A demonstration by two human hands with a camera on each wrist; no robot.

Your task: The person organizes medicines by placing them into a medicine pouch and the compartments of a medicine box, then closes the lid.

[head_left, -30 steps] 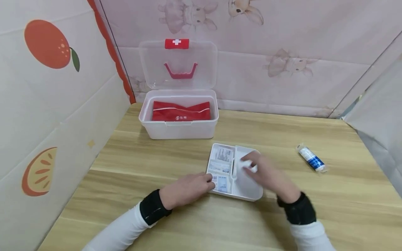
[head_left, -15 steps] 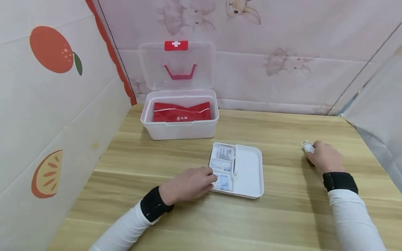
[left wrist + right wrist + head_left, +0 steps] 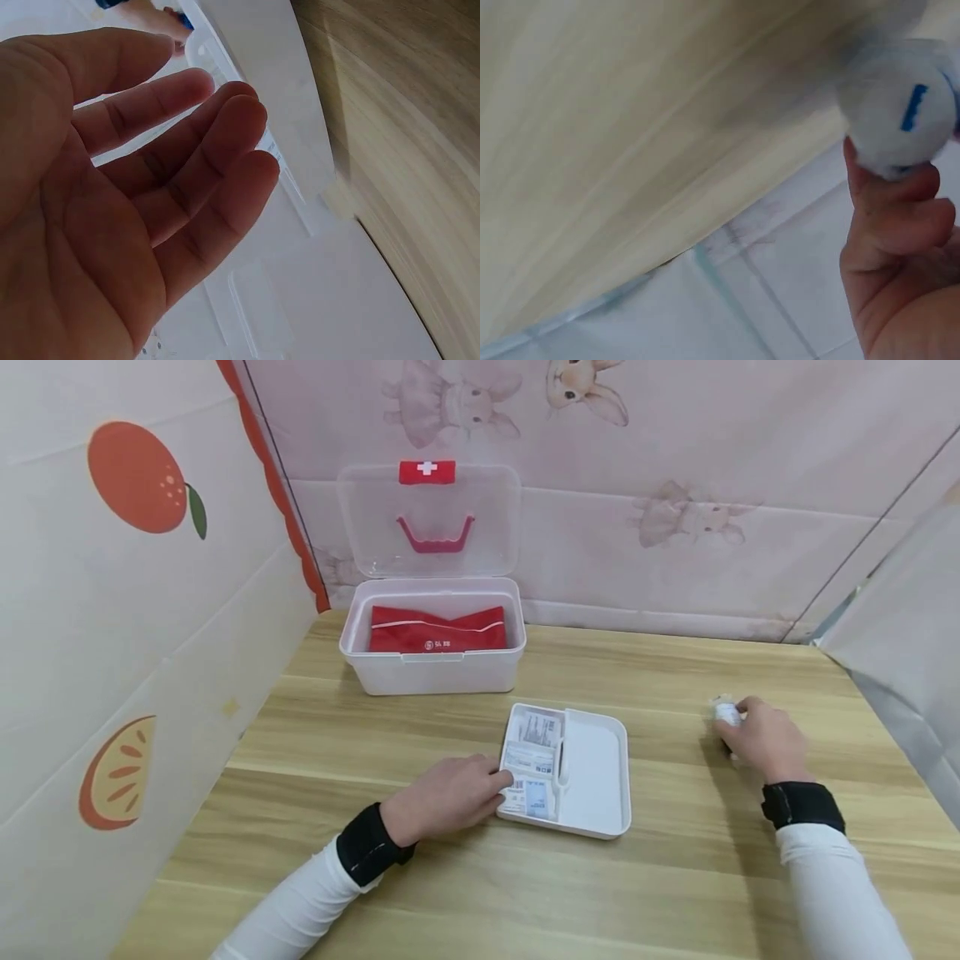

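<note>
At the right of the table my right hand (image 3: 767,745) grips a wrapped bandage roll (image 3: 726,713). The right wrist view shows the roll's round white end (image 3: 885,127) in clear wrapping with blue print, fingers curled against it. My left hand (image 3: 447,800) is at the left edge of a shallow white tray (image 3: 596,768), fingertips right at the rim. Seen from the left wrist, the left hand's fingers (image 3: 232,199) bend loosely with nothing in the palm. Several flat printed packets (image 3: 540,729) lie in the tray's left compartments; its right compartment is bare.
Behind the tray stands a translucent first-aid box (image 3: 435,675), its lid (image 3: 360,518) raised against the back wall. Inside it lies a red pouch (image 3: 438,633) with white lettering. Printed fabric walls (image 3: 585,568) border the wooden table (image 3: 637,902) at the back and sides.
My right hand has moved right from over the tray to the bandage roll and taken hold of it, then shifted slightly left with it. My left hand has stayed at the tray.
</note>
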